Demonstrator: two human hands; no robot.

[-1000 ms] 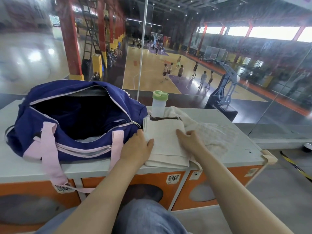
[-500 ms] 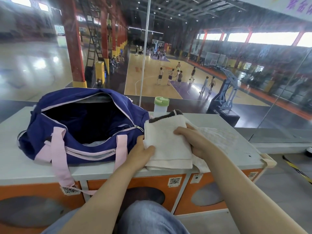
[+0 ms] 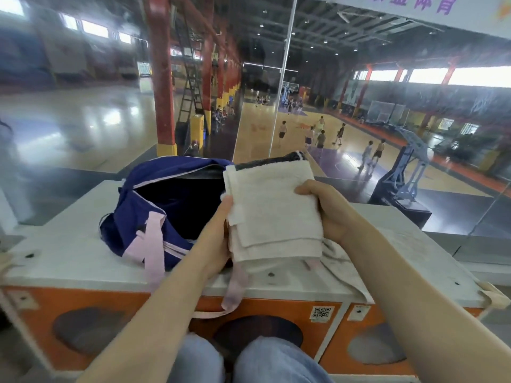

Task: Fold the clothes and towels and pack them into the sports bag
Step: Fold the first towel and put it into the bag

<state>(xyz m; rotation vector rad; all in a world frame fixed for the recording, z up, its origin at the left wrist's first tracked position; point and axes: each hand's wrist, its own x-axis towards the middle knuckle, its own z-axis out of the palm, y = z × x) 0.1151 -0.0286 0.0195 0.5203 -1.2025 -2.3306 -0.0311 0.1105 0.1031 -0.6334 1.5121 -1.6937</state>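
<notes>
Folded white towel (image 3: 272, 208) done, raised above counter (image 3: 69, 258) front edge; left hand (image 3: 218, 239) and right hand (image 3: 329, 211) grasping its sides; navy sports bag (image 3: 154, 205) unzipped at counter middle, packing left; another cloth (image 3: 345, 261) apparently unfolded at right

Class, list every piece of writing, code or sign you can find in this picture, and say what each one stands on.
"体育": purple characters on the banner at top right; the characters before them are cut off and unclear.
QR code sticker on the orange cabinet front: a code only, no readable words.
Small label to its right: too blurred to read.
Folded towel and sports bag: no text visible.
</notes>
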